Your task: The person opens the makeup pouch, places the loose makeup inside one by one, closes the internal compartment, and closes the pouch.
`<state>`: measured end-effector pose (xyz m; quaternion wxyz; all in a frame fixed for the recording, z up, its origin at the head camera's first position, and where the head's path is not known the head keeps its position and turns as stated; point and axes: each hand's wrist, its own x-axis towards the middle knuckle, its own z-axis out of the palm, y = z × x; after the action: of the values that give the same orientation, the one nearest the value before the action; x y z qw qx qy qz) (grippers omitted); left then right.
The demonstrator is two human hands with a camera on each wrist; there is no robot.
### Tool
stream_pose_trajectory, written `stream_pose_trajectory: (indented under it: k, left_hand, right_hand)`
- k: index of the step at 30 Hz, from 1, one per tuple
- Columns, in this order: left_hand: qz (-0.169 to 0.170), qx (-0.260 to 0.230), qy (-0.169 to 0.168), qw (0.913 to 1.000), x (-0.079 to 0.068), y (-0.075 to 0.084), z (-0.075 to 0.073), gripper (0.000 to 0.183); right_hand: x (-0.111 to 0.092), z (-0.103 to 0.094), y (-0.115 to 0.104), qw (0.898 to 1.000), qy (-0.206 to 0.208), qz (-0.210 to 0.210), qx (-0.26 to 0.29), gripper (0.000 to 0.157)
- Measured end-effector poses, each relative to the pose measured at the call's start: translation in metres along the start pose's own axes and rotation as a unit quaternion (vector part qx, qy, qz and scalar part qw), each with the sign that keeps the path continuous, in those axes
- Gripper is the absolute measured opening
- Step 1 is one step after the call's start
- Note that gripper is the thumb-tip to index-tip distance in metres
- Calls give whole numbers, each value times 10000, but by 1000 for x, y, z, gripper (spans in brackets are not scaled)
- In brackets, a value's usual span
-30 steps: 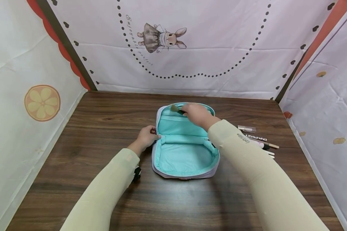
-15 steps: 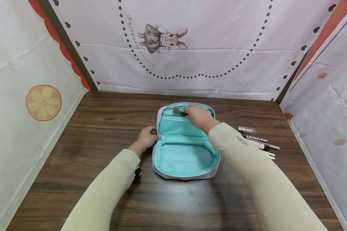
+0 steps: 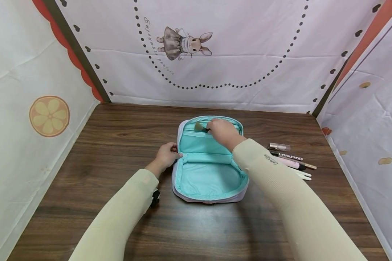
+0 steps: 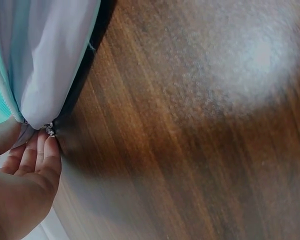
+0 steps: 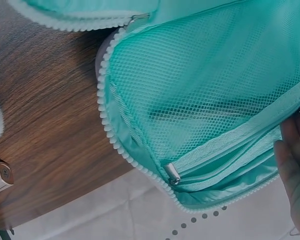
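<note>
A lilac cosmetic bag with a turquoise lining (image 3: 212, 177) lies unzipped on the table, its lid folded back. My left hand (image 3: 166, 156) pinches the bag's edge at the left hinge; in the left wrist view its thumb and fingers grip a small fabric tab (image 4: 25, 135) beside the zipper end. Over the lid my right hand (image 3: 223, 131) holds a makeup brush (image 3: 199, 126), bristles pointing left. In the right wrist view the lid's mesh pocket (image 5: 190, 85) is unzipped, its zipper pull (image 5: 172, 173) at one end. A dark slender shape shows behind the mesh, too blurred to identify.
Right of the bag lie a clear-capped lipstick-like tube (image 3: 279, 146), a pink tube (image 3: 289, 163), a thin pencil-like stick (image 3: 310, 166) and white-handled items (image 3: 303, 176), partly behind the right sleeve. Printed cloth walls (image 3: 215, 72) enclose the table.
My right hand has shifted slightly right and down over the lid, then a touch back left, the brush moving with it. My left hand stays on the bag's edge.
</note>
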<state>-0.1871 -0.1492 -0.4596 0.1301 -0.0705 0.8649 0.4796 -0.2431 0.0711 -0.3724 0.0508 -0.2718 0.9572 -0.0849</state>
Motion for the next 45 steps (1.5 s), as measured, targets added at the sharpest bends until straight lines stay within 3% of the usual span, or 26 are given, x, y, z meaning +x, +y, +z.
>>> stream_pose_trajectory:
  k: [5, 15, 29, 35, 40, 45]
  left_hand:
    - [55, -33, 1, 10000, 0, -1, 1, 34]
    - [48, -28, 96, 9999, 0, 1, 3, 34]
    - [18, -125, 210, 9997, 1, 6, 4, 34]
    - [-75, -191, 241, 9995, 0, 12, 5, 41]
    - [-89, -126, 300, 9994, 0, 12, 5, 34]
    - [-57, -9, 321, 9995, 2, 8, 4, 30]
  right_hand:
    - [1, -1, -1, 9999, -34, -51, 96, 21]
    - [2, 0, -4, 9974, -589, -338, 222, 34]
    - [6, 9, -7, 9956, -907, -149, 152, 33]
    - [4, 7, -8, 9951, -965, -78, 209, 33]
    - [1, 4, -8, 9948, -964, -112, 301, 34]
    - [-5, -2, -9, 9958, -702, -162, 561, 38]
